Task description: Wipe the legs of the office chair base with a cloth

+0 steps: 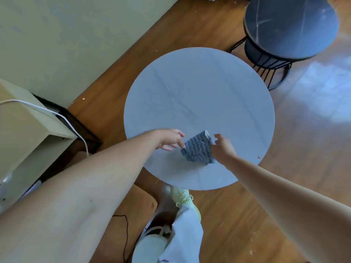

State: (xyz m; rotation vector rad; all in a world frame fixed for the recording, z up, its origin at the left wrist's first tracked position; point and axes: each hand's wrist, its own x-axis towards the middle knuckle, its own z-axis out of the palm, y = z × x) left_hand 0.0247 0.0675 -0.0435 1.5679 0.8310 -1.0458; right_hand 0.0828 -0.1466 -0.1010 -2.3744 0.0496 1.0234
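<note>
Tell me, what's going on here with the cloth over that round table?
A person stands over a round pale table and handles a blue zigzag cloth above its near side. The right hand grips the cloth's right edge. The left hand reaches its fingertips to the left corner, though a firm pinch cannot be told. It looks like they are picking the cloth up or folding it. A dark side table stands beyond on the wooden floor.

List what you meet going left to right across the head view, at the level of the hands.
Cream cabinet → left hand → cloth → right hand → small red mark
</note>
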